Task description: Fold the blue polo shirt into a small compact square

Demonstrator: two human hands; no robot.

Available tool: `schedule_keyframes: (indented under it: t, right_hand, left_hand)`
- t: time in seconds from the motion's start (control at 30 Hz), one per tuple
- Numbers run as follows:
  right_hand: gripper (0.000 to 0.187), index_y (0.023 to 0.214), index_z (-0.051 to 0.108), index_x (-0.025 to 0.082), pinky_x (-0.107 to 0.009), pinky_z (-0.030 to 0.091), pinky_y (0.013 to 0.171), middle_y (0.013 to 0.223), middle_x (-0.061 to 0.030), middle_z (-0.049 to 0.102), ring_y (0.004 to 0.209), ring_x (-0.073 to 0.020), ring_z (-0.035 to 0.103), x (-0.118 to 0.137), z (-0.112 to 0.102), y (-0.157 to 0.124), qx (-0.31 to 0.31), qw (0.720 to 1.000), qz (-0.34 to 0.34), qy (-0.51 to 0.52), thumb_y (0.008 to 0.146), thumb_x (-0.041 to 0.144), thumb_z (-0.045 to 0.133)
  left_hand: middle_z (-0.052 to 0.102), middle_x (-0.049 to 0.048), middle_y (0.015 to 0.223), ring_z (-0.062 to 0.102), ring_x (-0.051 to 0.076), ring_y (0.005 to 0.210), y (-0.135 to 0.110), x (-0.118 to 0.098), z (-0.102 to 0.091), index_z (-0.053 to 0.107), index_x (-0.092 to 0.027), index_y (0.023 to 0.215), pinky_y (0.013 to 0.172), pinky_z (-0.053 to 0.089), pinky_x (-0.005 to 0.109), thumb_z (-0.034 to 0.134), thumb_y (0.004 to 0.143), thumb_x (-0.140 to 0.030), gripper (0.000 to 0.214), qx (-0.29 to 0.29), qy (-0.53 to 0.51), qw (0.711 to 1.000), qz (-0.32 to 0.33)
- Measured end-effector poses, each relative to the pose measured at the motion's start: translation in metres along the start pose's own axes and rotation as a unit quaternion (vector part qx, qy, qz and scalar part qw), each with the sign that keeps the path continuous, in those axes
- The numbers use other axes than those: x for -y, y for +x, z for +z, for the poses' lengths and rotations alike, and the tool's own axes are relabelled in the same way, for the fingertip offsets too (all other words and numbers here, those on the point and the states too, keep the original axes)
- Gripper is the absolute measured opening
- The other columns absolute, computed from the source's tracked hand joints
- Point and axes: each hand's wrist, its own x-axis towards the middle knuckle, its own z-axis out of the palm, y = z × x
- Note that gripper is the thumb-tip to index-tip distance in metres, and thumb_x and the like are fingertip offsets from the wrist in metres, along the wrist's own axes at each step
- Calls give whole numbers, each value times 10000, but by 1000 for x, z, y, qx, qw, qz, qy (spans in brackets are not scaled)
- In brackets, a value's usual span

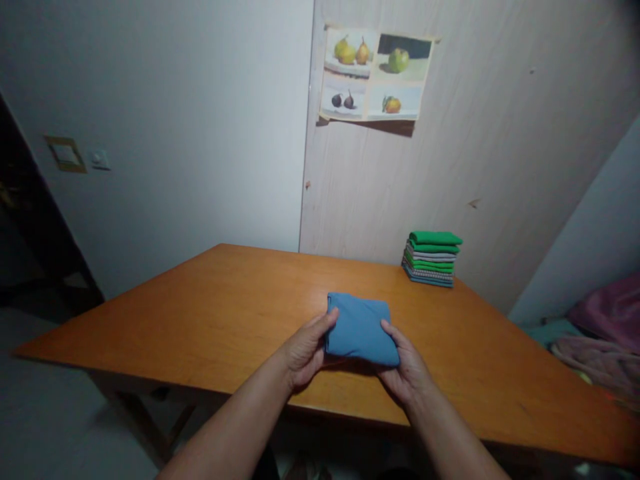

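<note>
A blue folded cloth (361, 330), packed into a compact rectangle, is held between my two hands above the front part of the wooden table. My left hand (310, 350) grips its left edge, thumb on top and fingers underneath. On the opposite side, my right hand (406, 367) grips the right edge in the same way, its thumb lying on the upper face. Most of the fingers are hidden below the cloth. A neat stack of folded cloths (433, 260), in green, grey and blue, stands at the back right of the table.
The orange-brown wooden table (240, 307) reaches back to the wall. A fruit print (375, 77) is taped up there. Heaped fabric (600, 357) lies beyond the table's right edge. Wall switches (66, 155) are at the left, near a dark doorway.
</note>
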Motion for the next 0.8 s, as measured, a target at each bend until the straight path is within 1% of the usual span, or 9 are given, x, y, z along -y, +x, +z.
schedule_keyframes:
  t: [0.07,0.13,0.2,0.27,0.4,0.47,0.53,0.67,0.8]
  right_hand:
    - [443,1300,594,123,-374,613,854,1031,-89,774,915,-228,739,-1,2,0,7,1000,0,-4,889,258,686]
    - [399,1276,609,148,-360,618,825,1013,-70,775,853,-208,742,0,2,1,17,1000,-1,0,908,289,671]
    - [345,1228,630,167,-336,623,771,971,-55,777,776,-187,739,3,0,1,24,1000,0,13,926,333,653]
    - [338,1186,637,148,-327,623,747,967,-78,774,771,-187,739,7,-1,-1,31,999,8,32,946,386,621]
    - [442,1192,613,119,-392,606,872,1082,-143,751,955,-232,734,7,4,-11,37,998,6,58,932,476,625]
    - [430,1222,600,155,-416,589,924,1140,-124,740,1033,-241,717,3,8,-17,36,998,-14,57,905,434,681]
    - [398,1235,594,177,-411,587,938,1153,-102,740,1047,-231,713,-2,10,-19,21,998,-34,44,882,309,724]
    - [379,1192,604,129,-378,615,892,1030,-103,767,915,-212,742,-5,6,-14,-47,997,-64,22,828,76,696]
    - [399,1210,594,155,-370,608,913,1045,-78,766,949,-201,737,-5,5,-12,-51,994,-72,62,830,70,677]
  left_hand:
    - [729,144,1056,699,226,881,3,3,-4,638,-146,1197,801,549,357,782,796,-325,462,-17,18,1000,11]
    - [729,135,1029,689,191,808,7,4,-9,643,-120,1148,776,551,332,780,765,-206,416,-39,16,999,21]
    - [729,120,973,676,167,746,11,5,-12,642,-109,1119,729,552,310,758,780,-191,367,-65,7,998,22]
    - [725,102,916,669,161,710,14,5,-12,639,-114,1108,688,551,301,743,812,-225,333,-91,2,996,19]
    - [724,100,928,677,170,741,18,7,-9,630,-125,1125,709,555,314,716,855,-272,318,-116,2,993,33]
    - [726,110,984,683,177,773,20,10,-7,624,-138,1162,724,552,318,715,862,-290,349,-114,7,993,38]
    - [725,115,1016,686,185,791,21,13,-5,620,-149,1184,722,545,315,727,854,-308,381,-106,13,994,38]
    - [718,119,1047,685,186,793,21,17,-3,603,-154,1210,727,546,323,728,853,-302,406,-74,11,997,35]
    - [710,110,1087,679,169,780,21,16,2,558,-184,1278,704,547,304,715,864,-282,454,-68,15,996,50]
